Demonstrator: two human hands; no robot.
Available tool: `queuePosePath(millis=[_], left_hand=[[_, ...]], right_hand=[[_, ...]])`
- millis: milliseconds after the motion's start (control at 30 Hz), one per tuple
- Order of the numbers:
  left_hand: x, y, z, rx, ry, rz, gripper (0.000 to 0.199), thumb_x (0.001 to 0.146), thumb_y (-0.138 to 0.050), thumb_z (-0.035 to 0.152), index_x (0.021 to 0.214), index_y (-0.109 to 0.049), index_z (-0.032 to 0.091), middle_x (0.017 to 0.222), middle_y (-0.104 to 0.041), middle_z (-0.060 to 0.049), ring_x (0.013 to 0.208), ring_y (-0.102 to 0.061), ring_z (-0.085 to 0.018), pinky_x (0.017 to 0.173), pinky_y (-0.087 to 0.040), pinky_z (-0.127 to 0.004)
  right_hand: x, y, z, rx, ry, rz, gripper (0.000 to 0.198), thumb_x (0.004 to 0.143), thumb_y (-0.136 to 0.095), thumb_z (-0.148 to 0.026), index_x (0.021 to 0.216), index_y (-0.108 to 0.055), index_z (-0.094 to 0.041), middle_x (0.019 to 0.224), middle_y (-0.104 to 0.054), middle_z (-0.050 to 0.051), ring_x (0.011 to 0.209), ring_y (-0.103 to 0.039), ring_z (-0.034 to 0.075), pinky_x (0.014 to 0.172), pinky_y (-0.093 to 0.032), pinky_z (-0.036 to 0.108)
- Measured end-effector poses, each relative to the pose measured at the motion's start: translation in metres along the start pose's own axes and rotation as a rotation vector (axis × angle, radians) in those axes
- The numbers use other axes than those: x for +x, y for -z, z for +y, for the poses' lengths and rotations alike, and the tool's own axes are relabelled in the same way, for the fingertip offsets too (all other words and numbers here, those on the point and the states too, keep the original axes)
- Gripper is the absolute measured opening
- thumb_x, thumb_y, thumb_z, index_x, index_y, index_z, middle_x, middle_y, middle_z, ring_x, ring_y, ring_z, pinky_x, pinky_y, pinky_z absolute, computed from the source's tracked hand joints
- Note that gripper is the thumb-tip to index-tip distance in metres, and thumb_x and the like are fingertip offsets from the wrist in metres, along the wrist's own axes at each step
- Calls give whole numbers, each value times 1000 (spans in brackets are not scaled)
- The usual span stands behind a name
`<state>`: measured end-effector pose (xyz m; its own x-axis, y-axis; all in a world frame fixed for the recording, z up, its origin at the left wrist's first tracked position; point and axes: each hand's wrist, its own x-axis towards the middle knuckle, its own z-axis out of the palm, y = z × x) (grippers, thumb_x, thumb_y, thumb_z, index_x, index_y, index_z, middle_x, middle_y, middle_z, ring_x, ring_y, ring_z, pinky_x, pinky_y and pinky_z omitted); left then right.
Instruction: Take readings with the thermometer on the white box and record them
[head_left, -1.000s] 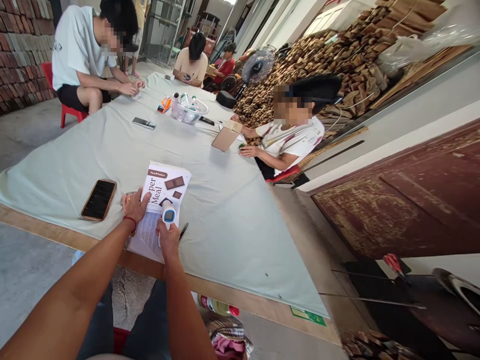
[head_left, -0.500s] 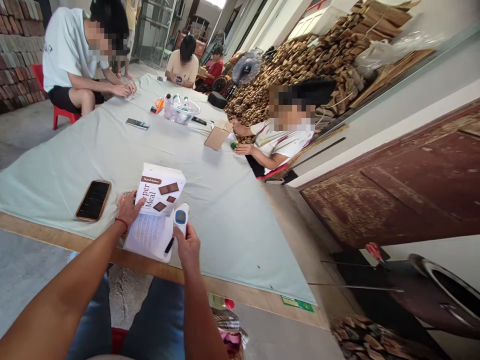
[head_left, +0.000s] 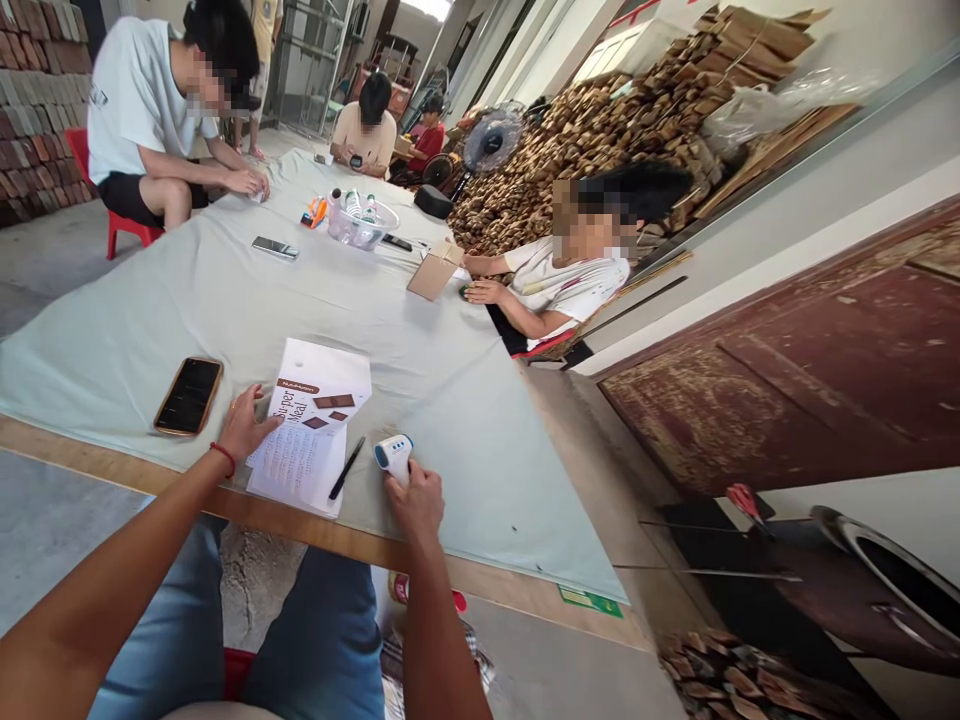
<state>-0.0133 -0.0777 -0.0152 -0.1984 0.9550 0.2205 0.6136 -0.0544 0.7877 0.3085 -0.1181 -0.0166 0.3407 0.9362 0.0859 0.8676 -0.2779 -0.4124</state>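
My right hand (head_left: pixel 417 497) grips the handle of a white and blue infrared thermometer (head_left: pixel 393 452), held low by the cloth right of the papers. My left hand (head_left: pixel 246 428) is open, fingers apart, at the left edge of a white box (head_left: pixel 330 370) with brown chocolate pictures and "Super Meal" lettering. Its thumb reaches the box's edge; whether it touches is unclear. The box lies over the upper part of some written sheets (head_left: pixel 296 475). A black pen (head_left: pixel 346 468) rests across the sheets' right edge.
A phone (head_left: pixel 189 397) in a brown case lies left of my left hand. Farther up the cloth-covered table (head_left: pixel 450 400) are a cardboard box (head_left: pixel 435 270), a clear basin (head_left: pixel 364 232) with bottles and another phone (head_left: pixel 275 247). Several people sit around it; firewood is stacked behind.
My right hand has moved right and down with the thermometer, turning it. The white box has tipped back to lie flatter. My left hand has loosened from it and shifted slightly left.
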Motion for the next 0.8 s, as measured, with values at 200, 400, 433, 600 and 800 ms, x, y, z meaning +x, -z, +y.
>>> queuePosePath(millis=[200,400,433,600,800], left_hand=[[-50,14,25,86,-109,47,16,83,-60,30,97,-59,22,101,-66,-6,101,-61,-23,95,-49,-43],[-93,12,56,322,-595,-202,17,95,-48,21,97,-65,21,102,-68,-6,93,-61,-20,87,-47,-38],[-97,10,56,368,-622,-238,19,96,-47,20,96,-65,21,101,-68,-6,89,-61,-19,83,-47,-37],[-113,2,44,416,-625,-241,22,97,-45,19,91,-66,19,94,-65,-7,83,-58,-18,76,-46,-34],[-116,3,42,411,-648,-248,18,95,-51,21,100,-68,21,106,-65,-7,90,-57,-20,80,-45,-37]], right_hand=[[-4,-8,-14,179,248,174,44,80,-57,-37,119,-63,-16,111,-63,16,93,-59,27,81,-45,39],[-13,-29,-51,253,284,-70,38,85,-56,-42,113,-63,-17,79,-68,7,75,-63,25,68,-42,32],[-14,-31,-54,225,275,-82,39,83,-58,-40,115,-63,-17,82,-69,9,78,-64,27,69,-42,33],[-17,-30,-53,283,261,-87,45,79,-51,-29,120,-64,-17,91,-69,10,81,-63,25,75,-44,34],[-29,-29,-38,709,193,-13,48,80,-40,-34,114,-67,-15,96,-67,9,89,-60,22,88,-46,37]])
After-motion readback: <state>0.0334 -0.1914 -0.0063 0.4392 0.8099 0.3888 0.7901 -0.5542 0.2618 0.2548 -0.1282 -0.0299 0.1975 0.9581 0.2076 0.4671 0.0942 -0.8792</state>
